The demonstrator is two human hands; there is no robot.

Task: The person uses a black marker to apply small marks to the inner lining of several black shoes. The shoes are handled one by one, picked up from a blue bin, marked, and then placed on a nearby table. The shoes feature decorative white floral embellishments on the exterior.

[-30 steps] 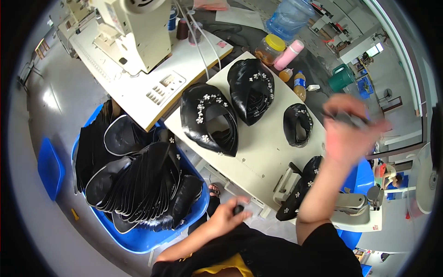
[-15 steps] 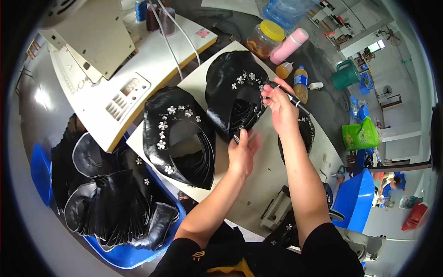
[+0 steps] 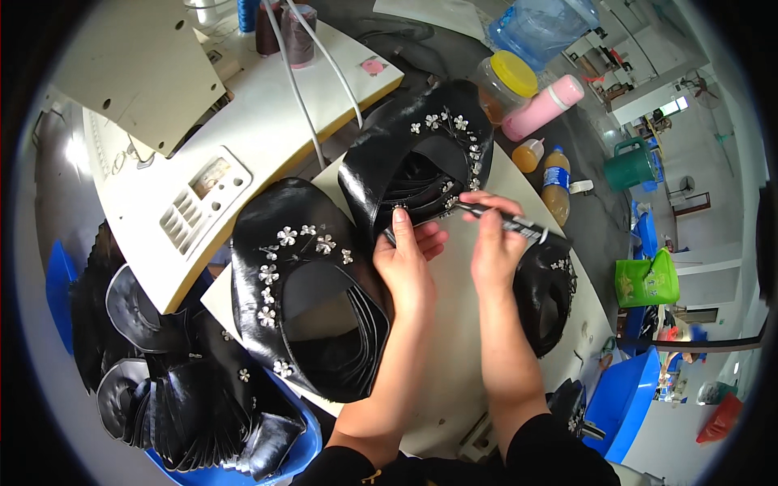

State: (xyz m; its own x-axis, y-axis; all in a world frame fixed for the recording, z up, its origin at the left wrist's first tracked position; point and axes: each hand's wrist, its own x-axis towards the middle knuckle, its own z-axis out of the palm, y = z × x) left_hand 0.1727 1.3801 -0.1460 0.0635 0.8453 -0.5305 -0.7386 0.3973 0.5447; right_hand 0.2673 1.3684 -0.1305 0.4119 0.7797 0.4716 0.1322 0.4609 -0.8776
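Observation:
My left hand is closed on the near edge of a stack of shiny black leather-like pieces, thumb on top. The stack has a curved opening, with silver flower ornaments around it. A small dark thing shows beside the left fingers; I cannot make out what it is. My right hand grips a black marker pen with its fingertips. The pen's tip points left at the stack's flowered near edge; whether it touches is unclear. Left of my left forearm lies a second flowered black stack.
A third black stack lies right of my right forearm on the pale tabletop. At left stand a white sewing table and a blue bin of black pieces. Beyond are a pink flask, a yellow-lidded jar and a bottle.
My right hand has brought the marker pen down and left, to the stack's near edge. My left thumb has settled on that edge. The whole view has shifted slightly.

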